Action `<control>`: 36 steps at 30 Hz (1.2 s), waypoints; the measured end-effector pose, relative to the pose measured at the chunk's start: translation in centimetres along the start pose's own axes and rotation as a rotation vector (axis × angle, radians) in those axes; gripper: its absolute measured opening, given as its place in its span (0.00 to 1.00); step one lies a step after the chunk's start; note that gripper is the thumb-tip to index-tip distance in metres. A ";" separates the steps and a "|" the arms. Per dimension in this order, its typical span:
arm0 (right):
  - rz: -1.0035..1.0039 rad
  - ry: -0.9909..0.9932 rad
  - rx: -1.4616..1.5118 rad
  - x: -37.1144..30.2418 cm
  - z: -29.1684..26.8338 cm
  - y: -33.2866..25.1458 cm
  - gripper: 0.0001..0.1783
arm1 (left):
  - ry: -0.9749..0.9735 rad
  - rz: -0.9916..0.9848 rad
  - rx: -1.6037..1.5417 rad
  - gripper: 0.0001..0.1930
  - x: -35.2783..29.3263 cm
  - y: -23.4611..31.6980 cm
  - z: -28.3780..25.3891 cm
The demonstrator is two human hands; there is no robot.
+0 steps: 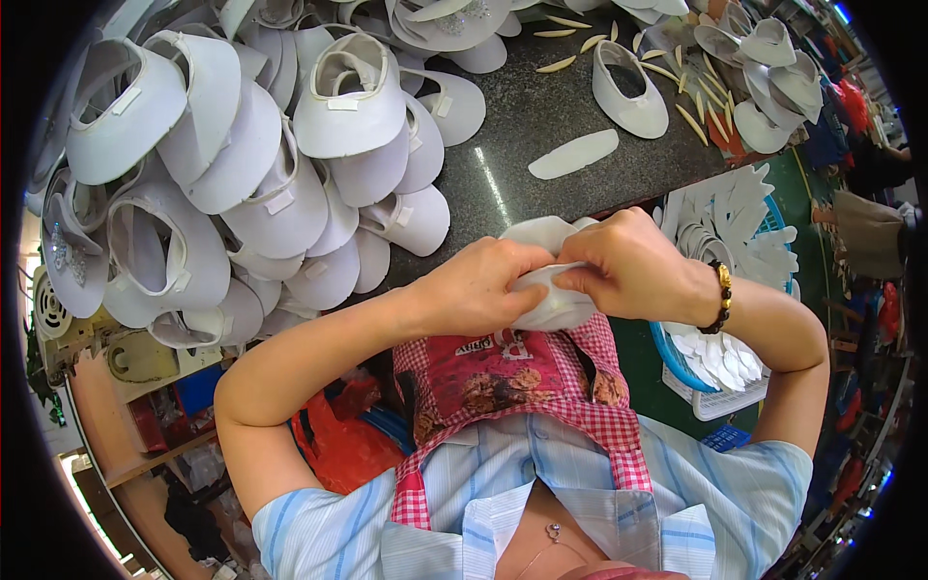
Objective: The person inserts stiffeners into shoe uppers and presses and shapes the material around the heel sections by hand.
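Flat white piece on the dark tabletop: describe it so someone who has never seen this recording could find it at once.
Find the dark speckled tabletop and look just beyond the right hand. The flat white piece lies there, below and left of a white shell with an oval opening. Unlike that shell, it has no opening, and it is far broader than the slim cream strips.

Worktop (522, 111), one: dark, speckled, glossy stone; I note a thin streak of light (491, 184) reflected in it. Floor (643, 372): green, showing below and to the right of the worktop. Panel (101, 416), tan wood, with shelf, below the worktop's left end. Light strip (842, 14), bluish white, beyond its right end. Bright patch (82, 483), lower left of the worktop; window or doorway, I cannot tell.
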State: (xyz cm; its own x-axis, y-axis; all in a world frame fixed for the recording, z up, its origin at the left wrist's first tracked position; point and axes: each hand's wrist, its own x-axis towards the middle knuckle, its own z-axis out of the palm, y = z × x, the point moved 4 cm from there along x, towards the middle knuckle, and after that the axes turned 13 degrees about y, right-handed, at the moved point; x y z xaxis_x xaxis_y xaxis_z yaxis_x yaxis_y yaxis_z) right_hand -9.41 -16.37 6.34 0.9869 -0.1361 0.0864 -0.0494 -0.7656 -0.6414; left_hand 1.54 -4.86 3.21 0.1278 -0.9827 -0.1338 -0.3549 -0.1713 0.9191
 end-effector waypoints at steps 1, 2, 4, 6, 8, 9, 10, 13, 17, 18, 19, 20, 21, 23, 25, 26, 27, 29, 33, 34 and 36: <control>-0.057 -0.005 -0.103 0.0 0.0 -0.3 0.14 | 0.046 0.100 0.148 0.11 0.0 0.6 -0.2; -0.062 -0.004 -0.106 0.1 -0.7 -0.6 0.14 | 0.051 0.102 0.151 0.11 -0.3 1.2 -0.4; -0.123 -0.001 0.450 1.2 -3.1 -0.7 0.21 | 0.167 0.249 0.339 0.08 -1.1 3.1 -2.1; 0.054 0.274 0.828 2.4 -5.7 1.2 0.32 | 0.249 0.350 0.548 0.06 -1.6 2.5 -2.8; 0.097 0.580 0.236 3.7 -6.7 3.3 0.25 | 0.180 0.579 0.913 0.04 -1.9 3.5 -1.8; 0.237 0.291 0.228 4.5 -5.0 3.9 0.24 | 0.158 0.712 1.064 0.06 -2.4 3.5 -1.4; 0.371 0.001 0.217 4.7 -3.2 4.4 0.23 | 0.148 0.710 1.072 0.06 -2.6 3.1 -1.5; 0.448 0.086 0.834 2.8 -0.1 3.7 0.20 | 0.389 1.051 0.991 0.15 -4.2 2.0 -2.3; 0.645 0.194 1.874 -0.2 7.3 3.2 0.20 | 0.853 1.144 0.654 0.13 -5.5 1.9 -2.2; 0.664 0.265 2.056 -0.4 7.8 2.2 0.21 | 0.965 1.118 0.487 0.12 -5.0 2.0 -2.2; 0.831 0.356 2.073 -1.2 8.1 0.8 0.23 | 1.048 1.109 0.432 0.13 -4.8 2.3 -1.8; 0.747 0.339 2.221 -2.1 10.7 2.3 0.23 | 1.131 1.100 0.373 0.13 -4.8 2.6 -2.0; 0.720 0.214 2.304 -3.1 12.3 2.9 0.23 | 1.288 1.109 0.413 0.14 -4.7 2.8 -2.4; 0.686 -0.028 2.362 -3.6 13.2 0.6 0.22 | 1.433 1.153 0.381 0.16 -4.3 3.3 -3.5; 0.768 -0.184 2.039 -4.2 14.2 0.5 0.18 | 1.230 1.199 0.428 0.16 -3.4 4.8 -3.9; 0.761 -0.171 2.035 -3.8 12.6 2.2 0.18 | 1.032 1.218 0.476 0.17 -2.8 5.4 -4.1; 0.589 0.208 1.408 -2.4 9.1 5.0 0.18 | 0.998 1.183 0.494 0.16 -2.9 5.4 -4.9; 0.327 0.483 1.065 0.0 2.5 5.5 0.17 | 1.022 1.166 0.449 0.16 -2.5 4.3 -6.4; 0.278 0.231 1.266 2.6 0.2 0.7 0.20 | 0.985 0.990 0.346 0.20 -1.6 3.9 -7.5; 0.272 0.276 1.438 3.5 0.3 0.5 0.22 | 0.971 0.900 0.366 0.22 -0.8 3.7 -7.9; 0.243 0.378 1.447 4.5 -0.6 1.3 0.23 | 1.054 0.420 0.044 0.31 0.0 1.5 -8.6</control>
State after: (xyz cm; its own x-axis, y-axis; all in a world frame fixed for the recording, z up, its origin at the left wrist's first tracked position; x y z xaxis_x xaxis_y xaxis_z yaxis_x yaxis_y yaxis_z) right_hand -5.18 -18.38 6.36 0.8699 -0.4853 -0.0879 0.2105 0.5266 -0.8237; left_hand 8.94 -4.53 7.81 0.6996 -0.4181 0.5795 -0.5829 0.1352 0.8012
